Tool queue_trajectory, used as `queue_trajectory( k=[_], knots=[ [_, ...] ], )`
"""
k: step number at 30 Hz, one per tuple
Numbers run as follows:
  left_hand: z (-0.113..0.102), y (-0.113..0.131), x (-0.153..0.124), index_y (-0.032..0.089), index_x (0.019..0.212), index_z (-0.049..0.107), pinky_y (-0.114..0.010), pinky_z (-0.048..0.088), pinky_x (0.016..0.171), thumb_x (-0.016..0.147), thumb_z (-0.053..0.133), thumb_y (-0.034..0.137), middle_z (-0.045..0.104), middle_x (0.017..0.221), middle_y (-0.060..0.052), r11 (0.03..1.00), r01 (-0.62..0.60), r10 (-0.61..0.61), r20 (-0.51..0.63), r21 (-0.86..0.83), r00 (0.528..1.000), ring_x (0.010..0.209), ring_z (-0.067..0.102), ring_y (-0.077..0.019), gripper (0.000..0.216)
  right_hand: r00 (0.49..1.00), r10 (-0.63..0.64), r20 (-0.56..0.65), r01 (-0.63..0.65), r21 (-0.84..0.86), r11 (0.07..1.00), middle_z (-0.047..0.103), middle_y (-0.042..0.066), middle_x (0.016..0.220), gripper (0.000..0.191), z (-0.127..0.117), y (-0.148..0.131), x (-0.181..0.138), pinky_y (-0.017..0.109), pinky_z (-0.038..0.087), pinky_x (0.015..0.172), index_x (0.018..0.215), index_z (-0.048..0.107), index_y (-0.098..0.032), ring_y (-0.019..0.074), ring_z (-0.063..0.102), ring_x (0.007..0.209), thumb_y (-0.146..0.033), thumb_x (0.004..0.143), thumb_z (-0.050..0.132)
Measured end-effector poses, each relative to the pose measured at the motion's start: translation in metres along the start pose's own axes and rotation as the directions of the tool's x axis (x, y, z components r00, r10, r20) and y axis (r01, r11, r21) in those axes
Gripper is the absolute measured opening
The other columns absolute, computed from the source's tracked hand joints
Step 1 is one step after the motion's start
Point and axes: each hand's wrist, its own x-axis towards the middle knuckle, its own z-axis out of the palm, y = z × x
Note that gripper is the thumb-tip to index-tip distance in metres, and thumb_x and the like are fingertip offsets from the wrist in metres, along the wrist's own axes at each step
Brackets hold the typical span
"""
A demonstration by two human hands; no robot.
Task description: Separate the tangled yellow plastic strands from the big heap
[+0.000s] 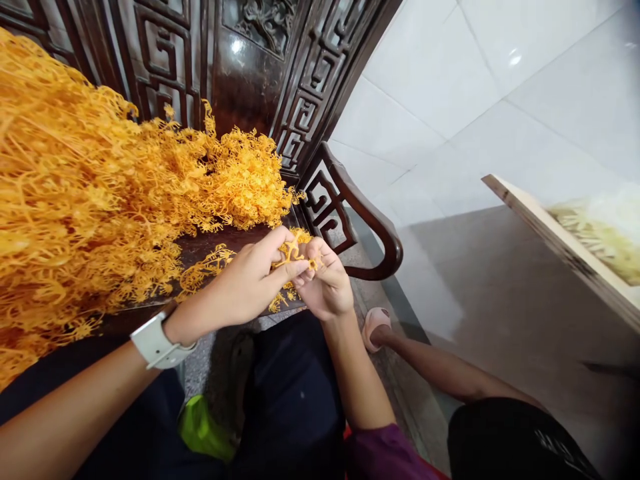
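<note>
My left hand [257, 273], with a pale watch on its wrist, is closed with thumb and fingers around an orange plastic flower sprig [293, 250]. Against it, my right hand [327, 280] pinches the small prongs at the sprig's near end. Both hands meet just over the front edge of a dark wooden bench. A large heap of orange plastic sprigs [115, 187] covers the bench to the left and behind my hands. A few loose sprigs [207, 267] lie beside my left hand. My fingers hide part of the held piece.
The bench has a curved armrest [375, 220] on the right and a carved back [260, 93]. Another person's leg [440, 367] with a pink slipper [376, 327] reaches in from the right. A wooden board edge [560, 247] juts out at the right. A green shoe [205, 427] is below.
</note>
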Motion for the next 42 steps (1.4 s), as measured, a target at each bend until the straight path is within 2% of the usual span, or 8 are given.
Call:
queue_trajectory(
  k=[5, 9, 15, 23, 29, 37, 40, 42],
  knots=[
    [-0.011, -0.007, 0.005, 0.021, 0.089, 0.055, -0.027, 0.030, 0.056, 0.103, 0.064, 0.039, 0.046, 0.071, 0.004, 0.995, 0.015, -0.025, -0.110, -0.097, 0.994, 0.061, 0.040, -0.0111, 0.024, 0.980, -0.197, -0.010, 0.197, 0.040, 0.980, 0.019, -0.007, 0.068, 0.039, -0.009, -0.015, -0.001, 0.026, 0.025, 0.048, 0.081, 0.042, -0.027, 0.0141, 0.011, 0.057, -0.033, 0.084, 0.081],
    [-0.028, -0.007, 0.013, 0.021, 0.092, 0.060, -0.026, 0.023, 0.047, 0.095, 0.072, 0.040, 0.042, 0.058, 0.007, 0.962, 0.079, -0.130, -0.182, -0.263, 0.975, 0.049, 0.033, -0.0097, 0.023, 0.961, -0.211, -0.180, 0.188, -0.138, 0.972, 0.037, -0.006, 0.071, 0.023, -0.039, -0.020, 0.004, 0.025, 0.031, 0.053, 0.095, 0.060, -0.028, 0.0118, 0.028, 0.057, -0.037, 0.087, 0.079],
    [-0.027, 0.003, 0.018, 0.020, 0.089, 0.060, -0.022, 0.027, 0.044, 0.095, 0.069, 0.026, 0.053, 0.061, 0.003, 0.877, 0.222, -0.370, -0.305, -0.425, 0.877, 0.047, 0.040, -0.0085, 0.012, 0.860, -0.291, -0.419, -0.108, -0.707, 0.699, 0.059, -0.003, 0.075, 0.023, -0.120, -0.003, 0.025, 0.024, 0.042, 0.058, 0.099, 0.068, -0.022, 0.0102, 0.049, 0.061, -0.041, 0.085, 0.072],
    [-0.024, 0.014, 0.018, 0.016, 0.086, 0.063, -0.021, 0.032, 0.045, 0.093, 0.064, 0.006, 0.056, 0.064, 0.001, 0.833, 0.181, -0.411, -0.366, -0.524, 0.835, 0.051, 0.045, -0.0084, 0.013, 0.762, -0.260, -0.593, -0.477, -0.786, 0.394, 0.062, -0.001, 0.068, 0.023, -0.192, 0.017, 0.021, 0.025, 0.042, 0.058, 0.096, 0.068, -0.016, 0.0143, 0.053, 0.059, -0.027, 0.080, 0.056],
    [-0.028, 0.014, 0.019, 0.018, 0.081, 0.059, -0.019, 0.032, 0.043, 0.092, 0.066, 0.007, 0.056, 0.061, 0.001, 0.835, 0.088, -0.383, -0.459, -0.543, 0.802, 0.049, 0.046, -0.0084, 0.017, 0.779, -0.173, -0.602, -0.593, -0.798, 0.107, 0.069, 0.002, 0.067, 0.020, -0.198, 0.012, 0.009, 0.027, 0.047, 0.073, 0.087, 0.078, -0.017, 0.0191, 0.064, 0.071, -0.019, 0.079, 0.061],
    [-0.024, 0.008, 0.016, 0.020, 0.091, 0.057, -0.015, 0.036, 0.044, 0.099, 0.064, 0.015, 0.055, 0.065, 0.003, 0.726, 0.017, -0.373, -0.373, -0.688, 0.849, 0.052, 0.046, -0.0073, 0.012, 0.806, -0.081, -0.586, -0.592, -0.802, -0.078, 0.079, 0.009, 0.091, 0.033, -0.173, 0.000, 0.010, 0.025, 0.048, 0.075, 0.106, 0.077, -0.016, 0.0217, 0.072, 0.088, -0.035, 0.096, 0.052],
    [-0.021, 0.006, 0.016, 0.022, 0.092, 0.056, -0.015, 0.038, 0.046, 0.100, 0.063, 0.018, 0.054, 0.064, 0.003, 0.714, -0.024, -0.352, -0.388, -0.700, 0.852, 0.051, 0.046, -0.0080, 0.012, 0.766, 0.063, -0.640, -0.624, -0.763, -0.167, 0.077, 0.011, 0.083, 0.026, -0.173, -0.005, 0.001, 0.025, 0.048, 0.070, 0.085, 0.074, -0.016, 0.0221, 0.072, 0.085, -0.037, 0.093, 0.061],
    [-0.020, 0.006, 0.016, 0.021, 0.091, 0.055, -0.015, 0.039, 0.048, 0.100, 0.062, 0.019, 0.053, 0.063, 0.003, 0.694, -0.033, -0.347, -0.374, -0.719, 0.860, 0.051, 0.045, -0.0082, 0.012, 0.684, 0.239, -0.690, -0.657, -0.724, -0.211, 0.074, 0.009, 0.069, 0.023, -0.176, -0.003, -0.007, 0.024, 0.048, 0.064, 0.072, 0.069, -0.016, 0.0209, 0.072, 0.073, -0.033, 0.087, 0.071]
  ],
)
